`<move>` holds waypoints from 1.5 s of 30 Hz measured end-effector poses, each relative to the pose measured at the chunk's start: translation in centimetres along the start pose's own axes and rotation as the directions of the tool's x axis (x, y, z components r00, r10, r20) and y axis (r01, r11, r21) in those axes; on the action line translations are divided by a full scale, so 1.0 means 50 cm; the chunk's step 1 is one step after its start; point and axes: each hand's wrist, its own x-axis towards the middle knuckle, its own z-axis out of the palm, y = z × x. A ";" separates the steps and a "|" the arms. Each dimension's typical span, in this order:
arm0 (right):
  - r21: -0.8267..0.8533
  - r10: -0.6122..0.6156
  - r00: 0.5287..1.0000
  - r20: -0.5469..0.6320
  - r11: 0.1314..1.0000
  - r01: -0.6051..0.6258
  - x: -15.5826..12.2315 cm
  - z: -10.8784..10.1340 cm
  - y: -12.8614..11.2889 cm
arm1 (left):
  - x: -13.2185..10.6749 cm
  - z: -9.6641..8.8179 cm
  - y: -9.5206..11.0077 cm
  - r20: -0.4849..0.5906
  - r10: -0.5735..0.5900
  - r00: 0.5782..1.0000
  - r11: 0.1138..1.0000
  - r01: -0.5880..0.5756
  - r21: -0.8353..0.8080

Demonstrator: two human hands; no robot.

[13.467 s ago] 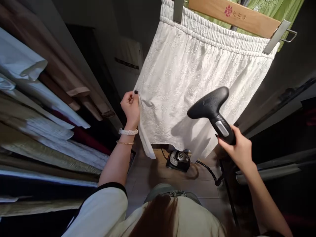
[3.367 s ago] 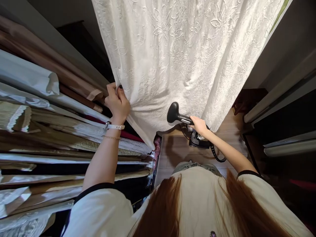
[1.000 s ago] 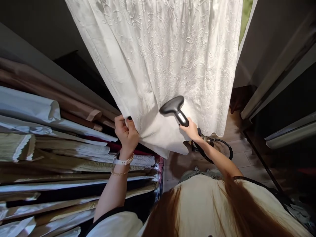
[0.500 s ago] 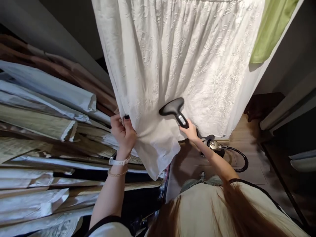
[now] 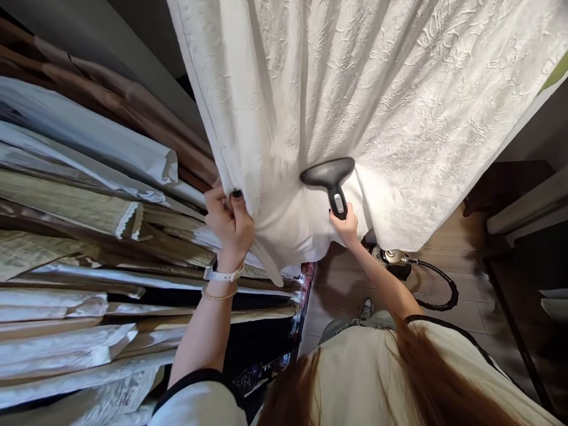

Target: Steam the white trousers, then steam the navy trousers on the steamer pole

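Left hand (image 5: 231,222) — curled, pinching the side edge of a white embroidered garment (image 5: 426,136), which hangs above and to the right of it. Right hand (image 5: 346,226): wrapped round a black steamer (image 5: 328,174), wide end just above that hand, against or near the fabric; contact unclear. Below right of the right hand — base unit (image 5: 393,259), ribbed hose (image 5: 453,288), floor (image 5: 465,316). Left of the left hand: clothes rack items (image 5: 84,204).

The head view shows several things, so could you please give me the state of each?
White garment: hanging, gathered in folds
Black steamer: head up, at the garment; on or off unclear
Left hand: closed on the garment's edge
Right hand: closed around the steamer
Black hose: bent in an arc
White watch strap: fastened
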 end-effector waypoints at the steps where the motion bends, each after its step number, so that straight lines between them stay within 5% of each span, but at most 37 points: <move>1: -0.036 0.017 0.999 0.028 0.999 -0.016 0.002 0.010 0.029 | -0.003 0.007 0.004 -0.012 -0.001 1.000 1.000 0.001 -0.006; 7: -0.370 0.362 0.919 0.157 0.884 -0.285 0.041 0.056 0.193 | 0.007 0.037 0.007 -0.014 0.027 1.000 0.999 -0.027 -0.045; 11: -0.416 0.436 0.881 0.185 0.847 -0.331 0.021 0.052 0.255 | 0.036 0.058 -0.012 -0.048 0.043 0.998 0.998 -0.045 -0.039; 15: -0.455 0.456 0.880 0.136 0.817 -0.353 -0.053 -0.008 0.277 | 0.061 0.097 -0.029 -0.054 0.010 0.998 1.000 -0.010 0.004; 20: -0.469 0.437 0.899 0.022 0.799 -0.377 -0.184 -0.160 0.263 | 0.077 0.169 -0.034 -0.050 0.039 0.998 0.995 -0.043 -0.090; 25: -0.360 0.279 0.948 -0.155 0.878 -0.317 -0.325 -0.318 0.178 | 0.071 0.235 -0.027 -0.074 -0.004 0.997 0.984 -0.010 -0.179; 27: -0.339 0.208 0.918 -0.338 0.883 -0.325 -0.361 -0.360 0.134 | 0.064 0.254 -0.022 -0.077 -0.034 0.996 0.978 0.018 -0.209; 30: -0.336 0.118 0.853 -0.509 0.884 -0.323 -0.375 -0.414 0.064 | 0.059 0.279 -0.009 -0.082 -0.079 0.993 0.961 0.053 -0.272; 33: -0.445 -0.013 0.837 -0.546 0.852 -0.277 -0.353 -0.480 -0.020 | 0.063 0.305 0.010 -0.099 -0.143 0.985 0.933 0.101 -0.345; 38: -0.757 -0.302 0.875 -0.379 0.644 -0.106 -0.281 -0.611 -0.167 | 0.088 0.331 0.030 -0.047 -0.177 0.983 0.899 0.142 -0.414; 42: -0.937 -0.506 0.861 -0.049 0.321 0.135 -0.210 -0.674 -0.281 | 0.127 0.324 0.021 -0.058 -0.204 0.977 0.892 0.161 -0.423; 45: -0.980 -0.527 0.843 0.110 0.083 0.179 -0.150 -0.684 -0.378 | 0.158 0.306 0.012 -0.067 -0.229 0.971 0.889 0.181 -0.420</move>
